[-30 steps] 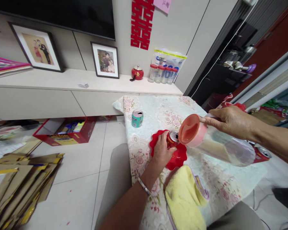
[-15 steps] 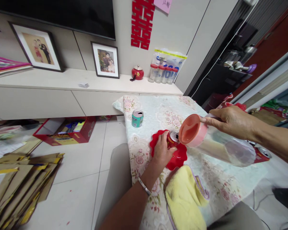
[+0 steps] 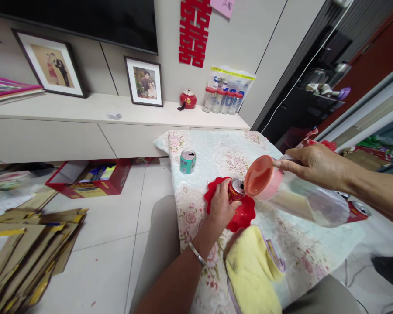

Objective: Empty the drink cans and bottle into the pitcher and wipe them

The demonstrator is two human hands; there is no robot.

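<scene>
My left hand [image 3: 223, 205] is wrapped round a red drink can [image 3: 237, 187], which stands upright on a red scalloped plate [image 3: 244, 216]. My right hand [image 3: 314, 163] grips the handle of a clear plastic pitcher [image 3: 294, 205] with a pink-orange lid [image 3: 261, 178]. The pitcher is tilted nearly on its side, its lid end close beside the can's open top. Pale liquid shows inside it; whether any is flowing out I cannot tell. In front of the plate lies a folded yellow towel [image 3: 253, 270].
A green can [image 3: 187, 162] stands at the table's left edge. Another red can [image 3: 360, 209] is partly hidden behind the pitcher's base. A flowered cloth [image 3: 212, 148] covers the table. Glass jars [image 3: 221, 100] and a red pot [image 3: 187, 99] stand on the cabinet; flattened cardboard [image 3: 36, 240] lies left.
</scene>
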